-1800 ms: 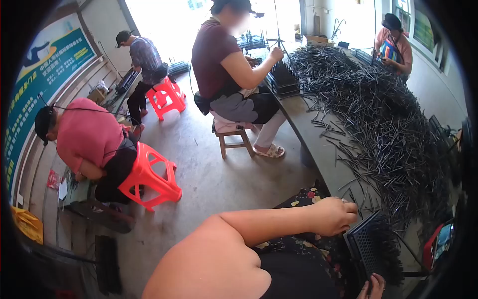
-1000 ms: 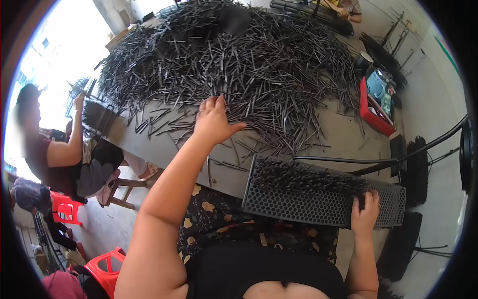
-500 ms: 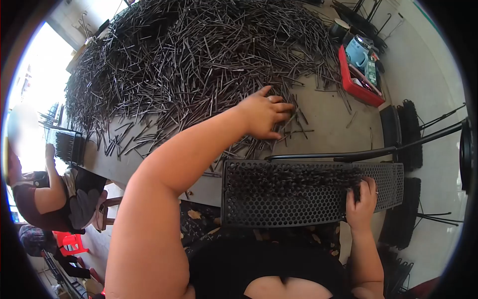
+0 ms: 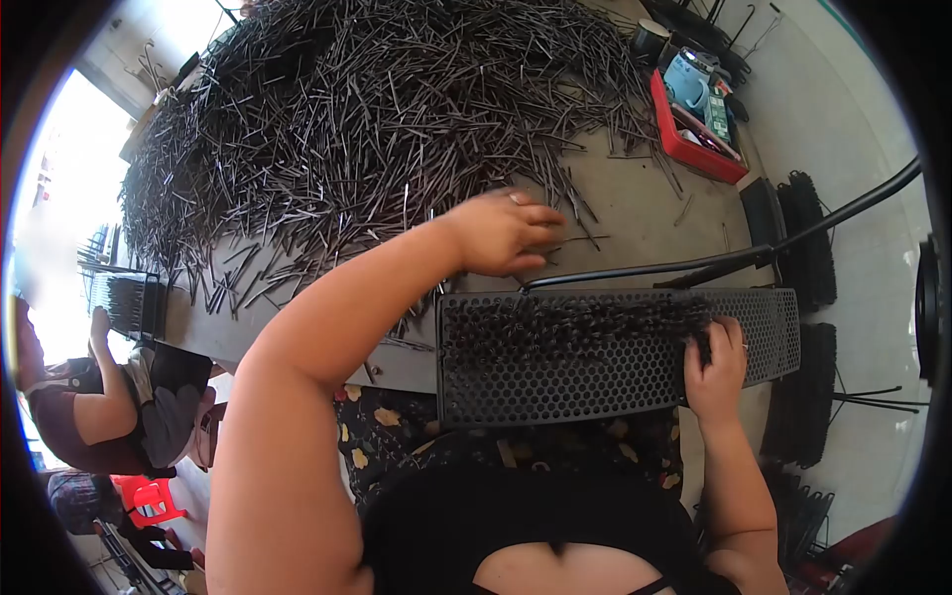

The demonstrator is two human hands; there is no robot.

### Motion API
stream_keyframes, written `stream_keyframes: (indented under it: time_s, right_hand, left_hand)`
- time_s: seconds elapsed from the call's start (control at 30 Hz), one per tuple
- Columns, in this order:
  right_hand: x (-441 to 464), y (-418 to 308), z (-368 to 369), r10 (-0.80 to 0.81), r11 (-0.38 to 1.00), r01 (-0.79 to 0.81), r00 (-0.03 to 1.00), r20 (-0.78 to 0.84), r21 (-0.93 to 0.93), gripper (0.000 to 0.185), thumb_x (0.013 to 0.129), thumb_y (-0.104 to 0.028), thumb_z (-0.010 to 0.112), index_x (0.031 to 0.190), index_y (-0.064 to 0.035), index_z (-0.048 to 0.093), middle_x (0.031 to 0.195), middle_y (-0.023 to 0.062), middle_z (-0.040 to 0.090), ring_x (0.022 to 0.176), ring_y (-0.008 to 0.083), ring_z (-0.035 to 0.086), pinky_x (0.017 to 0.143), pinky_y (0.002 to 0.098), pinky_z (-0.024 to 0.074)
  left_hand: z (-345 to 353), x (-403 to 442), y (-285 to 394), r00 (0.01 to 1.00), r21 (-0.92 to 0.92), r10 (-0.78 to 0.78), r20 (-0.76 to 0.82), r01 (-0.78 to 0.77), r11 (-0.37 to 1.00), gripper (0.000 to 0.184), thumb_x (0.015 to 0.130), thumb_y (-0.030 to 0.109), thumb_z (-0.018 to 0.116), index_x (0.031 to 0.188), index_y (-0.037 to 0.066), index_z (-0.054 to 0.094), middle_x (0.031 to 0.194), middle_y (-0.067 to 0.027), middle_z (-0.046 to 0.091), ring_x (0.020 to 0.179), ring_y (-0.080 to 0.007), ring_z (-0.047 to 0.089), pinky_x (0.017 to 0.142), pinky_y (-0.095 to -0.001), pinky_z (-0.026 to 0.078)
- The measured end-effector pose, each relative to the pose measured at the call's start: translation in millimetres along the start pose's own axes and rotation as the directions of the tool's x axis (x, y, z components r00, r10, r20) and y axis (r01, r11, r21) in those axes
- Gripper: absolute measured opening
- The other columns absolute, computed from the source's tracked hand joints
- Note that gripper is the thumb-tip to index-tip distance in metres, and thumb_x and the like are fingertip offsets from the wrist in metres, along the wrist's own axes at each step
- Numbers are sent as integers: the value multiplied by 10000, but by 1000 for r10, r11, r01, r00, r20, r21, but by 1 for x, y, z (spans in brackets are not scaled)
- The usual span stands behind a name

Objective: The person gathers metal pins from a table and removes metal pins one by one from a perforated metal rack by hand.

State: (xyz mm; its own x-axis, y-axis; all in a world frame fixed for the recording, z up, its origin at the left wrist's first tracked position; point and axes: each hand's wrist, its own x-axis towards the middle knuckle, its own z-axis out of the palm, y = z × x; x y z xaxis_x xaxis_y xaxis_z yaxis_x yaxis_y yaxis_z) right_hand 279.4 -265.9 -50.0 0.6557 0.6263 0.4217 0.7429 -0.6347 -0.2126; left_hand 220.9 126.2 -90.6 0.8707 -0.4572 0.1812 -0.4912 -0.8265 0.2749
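Note:
My left hand (image 4: pixel 508 234) hovers at the near edge of a big heap of thin black strips (image 4: pixel 387 129). Its thumb and fingers are apart, a little curled and slightly blurred; a ring shows on one finger. A black perforated board (image 4: pixel 555 392), full of round holes, lies in front of my body. Along its far half stand dense black bristle tufts (image 4: pixel 585 325). At their right end my right hand (image 4: pixel 716 372) is closed on the tufts, thumb on the left and fingers curled over; its fingertips are partly hidden among them.
A black rod (image 4: pixel 654 266) runs along the board's far side. A red tray (image 4: pixel 694 149) holds a blue mug (image 4: pixel 686 79) and small items. Finished-looking black brushes (image 4: pixel 805 238) stand at right. At left, another person (image 4: pixel 99 397) works at a similar rack (image 4: pixel 127 300).
My left hand has drawn back from the strips, left and nearer the board, its fingers less spread. My right hand stays at the tufts. The whole view has shifted slightly.

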Motion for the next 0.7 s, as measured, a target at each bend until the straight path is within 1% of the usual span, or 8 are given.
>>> stream_keyframes:
  time_s: [0.07,0.1,0.23,0.33,0.5,0.57,0.63,0.7]
  right_hand:
    - [2,1,1,-17,1000,17,1000,-20,-11,234,800,-39,688,1015,-15,597,1077,154,600,975,371,594,819,434,485]
    - [1,2,1,-8,1000,8,1000,-25,-4,230,802,-37,688,1013,-17,600,1073,150,603,967,365,599,813,430,488]
    - [-1,1,2,-15,1000,16,999,-50,9,214,808,-26,685,1007,-20,606,1059,143,609,945,354,607,799,420,493]
    - [0,0,2,-13,1000,14,999,-49,8,206,814,-18,677,1007,-16,604,1064,147,608,952,355,604,806,420,490]
    - [-1,-1,2,-25,1000,25,999,-36,6,198,822,-23,669,1008,-7,603,1069,157,608,971,361,598,832,422,482]
    - [-3,1,3,-29,1000,29,999,-33,2,197,826,-25,666,1011,-3,603,1071,161,608,977,363,596,842,424,478]
    - [-5,4,4,-14,1000,14,999,-29,-8,196,830,-25,660,1016,3,605,1077,166,608,980,366,594,853,426,475]
    - [-3,4,4,-25,1000,26,999,-30,9,196,830,-24,659,1015,6,603,1080,168,607,979,366,594,852,424,476]
  left_hand:
    - [28,6,-5,997,-2,74,33,-74,997,448,898,375,614,1303,184,623,1457,-48,508,1352,-301,455,1131,-476,361]
    - [30,4,-5,991,85,116,63,-121,989,466,905,390,605,1332,202,605,1507,-46,464,1394,-298,419,1144,-476,349]
    - [18,-51,-17,999,127,27,36,-31,991,503,890,365,623,1336,135,582,1512,-74,455,1398,-297,426,1163,-496,323]
    - [-7,-100,-24,993,344,-97,67,68,937,483,887,340,611,1309,108,581,1515,-83,455,1406,-228,425,1172,-494,310]
    - [-47,-168,-60,981,569,-120,152,12,822,520,883,296,586,1370,117,554,1522,-46,457,1441,-194,372,1207,-474,251]
    - [-52,-180,-64,980,560,-134,150,28,828,521,897,284,574,1394,130,541,1523,-17,456,1459,-185,340,1217,-473,226]
    - [-51,-179,-58,980,577,-156,125,56,815,504,900,264,570,1386,130,550,1515,3,469,1454,-187,351,1220,-475,220]
    - [-48,-174,-42,986,603,-141,86,61,795,349,858,208,602,1190,114,653,1393,-24,560,1355,-236,458,1183,-474,297]
